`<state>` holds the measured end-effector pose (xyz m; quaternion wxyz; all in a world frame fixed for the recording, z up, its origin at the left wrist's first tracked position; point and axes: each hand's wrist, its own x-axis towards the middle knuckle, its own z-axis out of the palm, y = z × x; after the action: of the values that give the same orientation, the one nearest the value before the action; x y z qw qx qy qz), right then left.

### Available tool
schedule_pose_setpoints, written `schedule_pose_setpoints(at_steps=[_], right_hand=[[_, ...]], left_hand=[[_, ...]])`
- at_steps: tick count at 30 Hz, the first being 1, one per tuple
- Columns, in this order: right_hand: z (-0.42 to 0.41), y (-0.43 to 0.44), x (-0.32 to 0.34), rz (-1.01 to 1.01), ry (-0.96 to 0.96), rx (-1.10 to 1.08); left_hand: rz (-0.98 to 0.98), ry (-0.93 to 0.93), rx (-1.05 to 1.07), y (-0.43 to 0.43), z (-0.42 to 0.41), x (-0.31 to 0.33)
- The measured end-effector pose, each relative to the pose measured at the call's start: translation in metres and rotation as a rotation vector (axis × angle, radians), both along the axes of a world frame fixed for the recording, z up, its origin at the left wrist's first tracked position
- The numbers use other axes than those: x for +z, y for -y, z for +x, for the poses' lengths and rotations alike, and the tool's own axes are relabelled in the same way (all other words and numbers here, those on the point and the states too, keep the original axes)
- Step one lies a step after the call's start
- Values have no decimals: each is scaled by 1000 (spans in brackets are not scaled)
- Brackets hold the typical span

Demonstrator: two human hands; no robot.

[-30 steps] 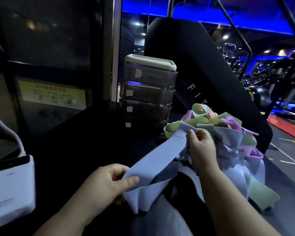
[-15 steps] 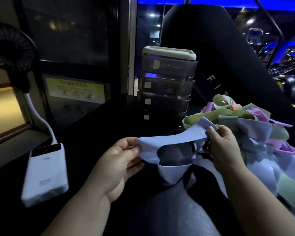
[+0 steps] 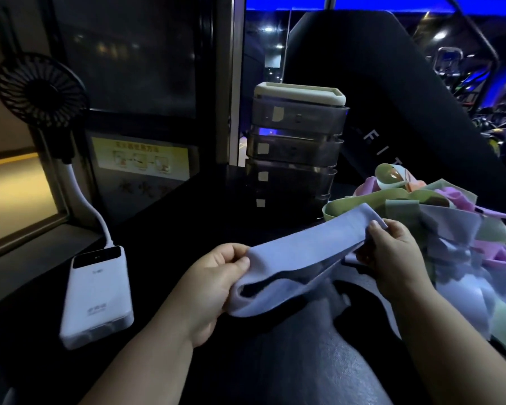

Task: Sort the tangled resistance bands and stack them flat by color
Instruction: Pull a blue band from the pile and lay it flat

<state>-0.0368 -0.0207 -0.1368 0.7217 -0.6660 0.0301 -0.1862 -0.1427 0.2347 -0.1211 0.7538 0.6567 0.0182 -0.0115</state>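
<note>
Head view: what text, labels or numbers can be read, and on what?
"F I T": white letters on the black slanted panel.
Yellow sign: characters too blurred to read.
Power bank: print too small to read.
Drawer stickers: nothing legible.

Plain pale lavender-blue flat elastic resistance band [image 3: 304, 244]; tangled heap of soft bands [image 3: 462, 226] in sage green, pink, lilac, a touch of peach. White slab-shaped power bank [image 3: 97, 296], black strip at the top. Smoky grey stacked plastic drawers [image 3: 295, 147], cream lid. Black worktop [image 3: 187, 217].
</note>
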Motion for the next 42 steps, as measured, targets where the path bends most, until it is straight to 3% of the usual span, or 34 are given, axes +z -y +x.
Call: schedule_pose_setpoints(at_steps=[4,7,12,30,36,42], right_hand=[[2,6,0,3,-20,-39],[4,8,-1,-33,5,-52],[4,7,-2,-79,42,-54],[1,-4,-7,-100,-43,-26],[2,-17,-6,-57,-84,11],[7,-36,3,42,-103,75]], left_hand=[[413,52,-74,-6,-4,-5],[569,70,-169,-10,-8,-8],[752,65,-151,-15,-10,-17],[783,112,-82,-35,-26,-24],[920,170,-6,-38,-33,-26],[970,72,-82,-43,-35,-21]])
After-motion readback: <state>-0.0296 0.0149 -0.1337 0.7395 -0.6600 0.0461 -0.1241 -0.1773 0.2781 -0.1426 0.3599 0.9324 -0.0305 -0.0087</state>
